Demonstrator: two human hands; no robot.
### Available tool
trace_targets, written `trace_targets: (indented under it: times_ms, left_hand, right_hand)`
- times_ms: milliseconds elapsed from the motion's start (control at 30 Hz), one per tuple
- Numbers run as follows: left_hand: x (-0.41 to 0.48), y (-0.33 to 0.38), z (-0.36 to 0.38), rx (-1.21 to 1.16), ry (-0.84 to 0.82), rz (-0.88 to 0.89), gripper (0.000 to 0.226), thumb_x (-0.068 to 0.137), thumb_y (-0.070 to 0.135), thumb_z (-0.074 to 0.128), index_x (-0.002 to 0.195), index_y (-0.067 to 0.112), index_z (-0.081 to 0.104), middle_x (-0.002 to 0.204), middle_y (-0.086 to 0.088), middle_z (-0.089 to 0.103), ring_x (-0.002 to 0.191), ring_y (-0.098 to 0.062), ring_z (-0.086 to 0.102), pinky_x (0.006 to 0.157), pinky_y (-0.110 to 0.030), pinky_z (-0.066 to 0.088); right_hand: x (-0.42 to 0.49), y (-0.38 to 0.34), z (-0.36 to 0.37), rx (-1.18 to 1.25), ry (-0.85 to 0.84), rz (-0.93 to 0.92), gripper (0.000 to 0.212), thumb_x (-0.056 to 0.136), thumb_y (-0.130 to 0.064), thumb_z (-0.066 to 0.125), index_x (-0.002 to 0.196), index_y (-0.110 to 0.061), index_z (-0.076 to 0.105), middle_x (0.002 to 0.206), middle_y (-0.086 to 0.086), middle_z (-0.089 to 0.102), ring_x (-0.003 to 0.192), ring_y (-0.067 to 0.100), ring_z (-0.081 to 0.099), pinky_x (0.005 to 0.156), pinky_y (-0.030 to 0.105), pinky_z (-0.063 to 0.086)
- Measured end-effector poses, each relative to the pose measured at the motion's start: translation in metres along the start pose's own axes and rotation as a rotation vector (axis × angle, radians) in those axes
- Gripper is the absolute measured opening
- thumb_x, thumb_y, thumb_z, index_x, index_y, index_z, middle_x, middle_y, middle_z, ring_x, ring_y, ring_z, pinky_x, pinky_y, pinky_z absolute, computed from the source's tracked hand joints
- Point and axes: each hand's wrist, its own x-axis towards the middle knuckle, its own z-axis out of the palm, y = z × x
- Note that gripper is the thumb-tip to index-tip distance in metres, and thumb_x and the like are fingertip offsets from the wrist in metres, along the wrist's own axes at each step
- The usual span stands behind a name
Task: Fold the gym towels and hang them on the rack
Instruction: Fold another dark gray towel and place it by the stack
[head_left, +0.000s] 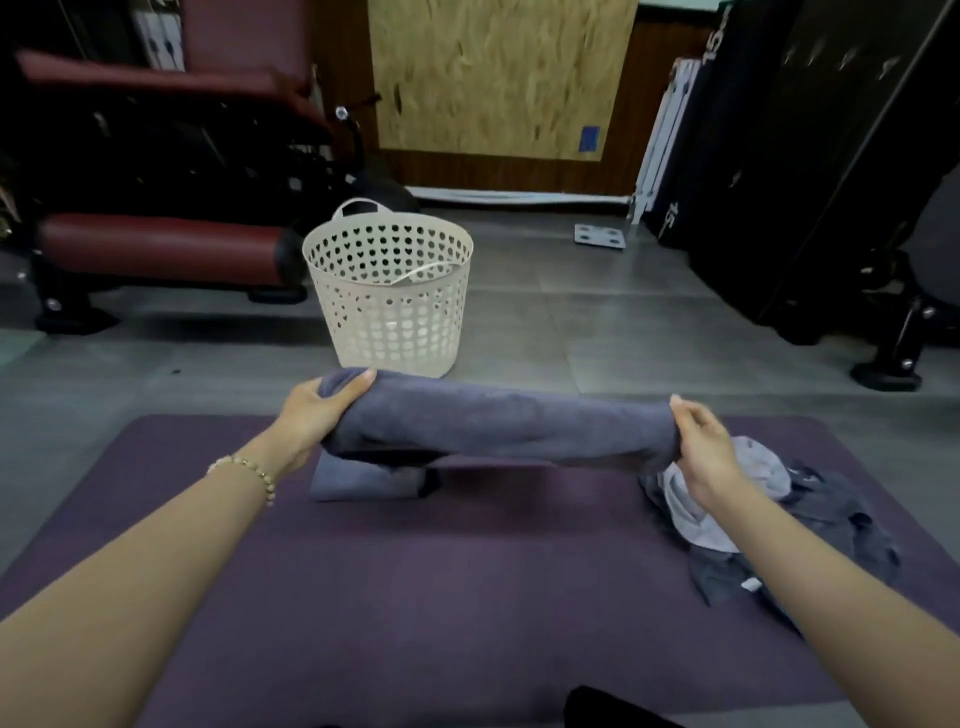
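Left hand (311, 415), right hand (701, 447) grasp ends of one grey towel (498, 426); one folded towel (358, 480) beneath; one basket (363, 322).

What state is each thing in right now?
Held towel: folded long, stretched taut above the mat.
Folded towel: lying flat on mat.
Towel pile: crumpled, unfolded, on mat.
Basket: upright on floor.
Left hand: grips held towel's left end.
Right hand: grips its right end.
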Motion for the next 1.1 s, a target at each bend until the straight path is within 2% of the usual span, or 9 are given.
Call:
trace_targets:
  times_ms: [100,167,367,533,733,833,900,1000,1100]
  left_hand:
    - [-0.011,-0.059,0.0,0.122,-0.037,-0.118,0.029,0.081,0.038,0.072,0.093,0.011,0.07,0.091,-0.005,0.07,0.086,-0.017,0.064,0.074,-0.025,0.047]
    - [-0.016,-0.097,0.0,0.208,-0.117,-0.214,0.027,0.079,0.038,0.074,0.088,0.012,0.071,0.084,-0.002,0.071,0.081,-0.017,0.065,0.066,-0.022,0.048]
    - [-0.002,-0.179,0.014,0.502,-0.378,-0.447,0.027,0.078,0.039,0.076,0.078,0.013,0.07,0.08,0.002,0.069,0.072,-0.009,0.062,0.058,-0.017,0.045]
    - [0.021,-0.239,0.033,0.613,-0.474,-0.503,0.033,0.078,0.042,0.075,0.093,0.013,0.073,0.09,0.001,0.071,0.08,-0.01,0.063,0.066,-0.017,0.046]
    - [0.058,-0.301,0.045,0.643,-0.441,-0.424,0.028,0.085,0.029,0.07,0.107,0.012,0.071,0.1,0.003,0.064,0.093,-0.01,0.058,0.08,-0.017,0.043]
    - [0.089,-0.324,0.047,0.642,-0.29,-0.368,0.032,0.085,0.027,0.07,0.108,0.004,0.069,0.109,-0.005,0.066,0.108,-0.021,0.06,0.089,-0.024,0.043]
    - [0.11,-0.334,0.051,0.659,-0.169,-0.302,0.041,0.085,0.03,0.069,0.115,0.003,0.063,0.117,-0.01,0.062,0.113,-0.028,0.057,0.092,-0.028,0.043]
    - [0.137,-0.344,0.061,0.724,-0.182,-0.187,0.046,0.092,0.032,0.06,0.13,0.008,0.053,0.134,-0.014,0.05,0.126,-0.032,0.046,0.106,-0.039,0.037]
    - [0.152,-0.352,0.072,0.778,-0.248,-0.126,0.035,0.096,0.031,0.053,0.123,0.012,0.063,0.13,-0.011,0.058,0.121,-0.03,0.051,0.101,-0.031,0.038]
  right_hand:
    - [-0.018,0.059,-0.01,-0.149,-0.032,0.129,0.021,0.098,-0.023,0.052,0.08,-0.013,0.055,0.083,0.018,0.059,0.067,0.021,0.053,0.048,0.023,0.046]
    - [-0.029,0.098,-0.019,-0.241,-0.108,0.175,0.02,0.099,-0.019,0.05,0.083,-0.007,0.055,0.077,0.014,0.057,0.067,0.021,0.053,0.044,0.019,0.046]
    - [-0.027,0.202,-0.031,-0.438,-0.233,0.329,0.025,0.094,-0.021,0.058,0.07,-0.013,0.058,0.076,0.009,0.059,0.067,0.014,0.051,0.057,0.022,0.044]
    - [-0.003,0.259,-0.019,-0.543,-0.336,0.422,0.028,0.093,-0.019,0.061,0.067,-0.012,0.054,0.071,0.007,0.055,0.073,0.018,0.049,0.064,0.028,0.041]
    - [0.041,0.315,0.004,-0.728,-0.385,0.4,0.019,0.093,-0.016,0.059,0.078,-0.005,0.059,0.075,0.011,0.055,0.076,0.018,0.048,0.062,0.024,0.038]
    - [0.068,0.332,0.021,-0.876,-0.416,0.352,0.018,0.094,-0.017,0.057,0.093,-0.003,0.067,0.088,0.008,0.058,0.087,0.018,0.053,0.061,0.019,0.036]
    - [0.084,0.337,0.035,-0.942,-0.416,0.329,0.025,0.094,-0.02,0.059,0.109,0.0,0.063,0.096,0.004,0.058,0.099,0.021,0.058,0.073,0.019,0.036]
    - [0.1,0.341,0.058,-0.861,-0.308,0.32,0.037,0.088,-0.02,0.067,0.117,0.0,0.057,0.111,0.014,0.064,0.109,0.028,0.059,0.088,0.028,0.042]
    - [0.105,0.345,0.074,-0.768,-0.256,0.36,0.043,0.089,-0.022,0.066,0.124,0.0,0.054,0.12,0.015,0.061,0.109,0.026,0.058,0.084,0.025,0.039]
